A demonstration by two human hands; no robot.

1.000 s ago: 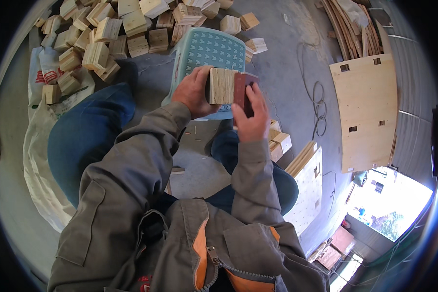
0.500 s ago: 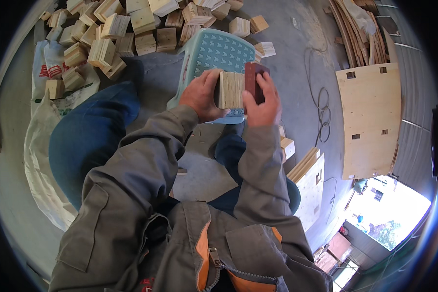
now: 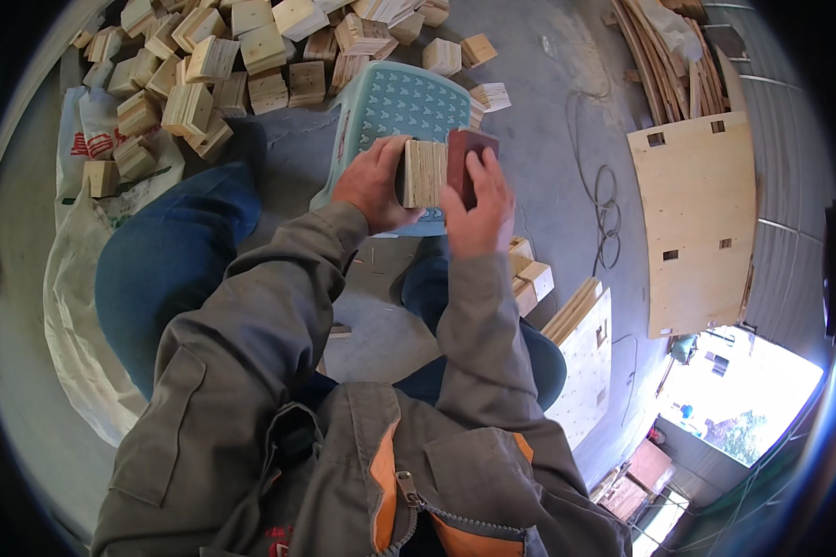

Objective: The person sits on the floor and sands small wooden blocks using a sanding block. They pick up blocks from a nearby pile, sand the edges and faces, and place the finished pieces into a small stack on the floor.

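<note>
My left hand [image 3: 373, 184] grips a pale layered wooden block [image 3: 424, 173] from its left side. My right hand [image 3: 481, 206] presses a dark red-brown sanding pad [image 3: 464, 160] against the block's right face. Both hands are held above a light blue plastic stool [image 3: 392, 104] that stands on the grey floor between my knees. My grey sleeves run up from the lower edge to the hands.
A heap of several cut wooden blocks [image 3: 215, 58] lies at the far left and top. A white sack [image 3: 84, 278] sits at my left. A few blocks [image 3: 529, 277] lie by my right knee, and a slotted plywood panel [image 3: 698, 223] and cable [image 3: 604, 200] lie to the right.
Both hands have shifted slightly up with the block, and the right hand has slid the pad along the block's face.
</note>
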